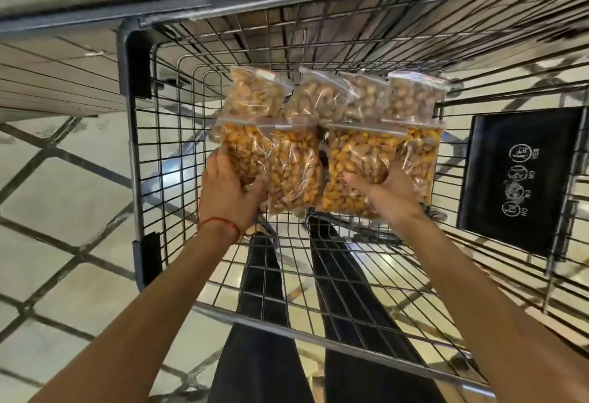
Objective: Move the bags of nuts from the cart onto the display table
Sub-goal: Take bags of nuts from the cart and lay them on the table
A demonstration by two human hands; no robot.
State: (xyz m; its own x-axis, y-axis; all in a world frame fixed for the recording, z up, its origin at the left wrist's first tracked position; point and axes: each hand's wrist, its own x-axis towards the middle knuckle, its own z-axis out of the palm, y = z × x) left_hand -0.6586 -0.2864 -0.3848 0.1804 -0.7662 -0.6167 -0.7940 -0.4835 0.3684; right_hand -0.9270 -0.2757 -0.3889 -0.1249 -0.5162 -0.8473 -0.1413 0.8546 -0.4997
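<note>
Tiled floor point(63, 179) under wire cart point(133, 163); left hand point(228, 190) grips leftmost near bag point(242, 147), right hand point(387, 190) grips third near bag point(357, 154).

Wire cart point(136, 154) from above: eight clear zip bags of nuts inside in two rows of four, back row point(322, 96) paler, front row point(296, 166) orange and overlapping the back row's lower edges. Left hand point(230, 187), red thread point(220, 222) at the wrist, grips the leftmost front bag point(242, 150) at its lower end; right hand point(384, 187) grips the third front bag point(357, 154) low on its right side, just beside the fourth bag point(419, 160). Black flap point(519, 179) with white icons on the cart's right; dark trouser legs point(264, 354) and tiled floor point(63, 198) show through the mesh.
</note>
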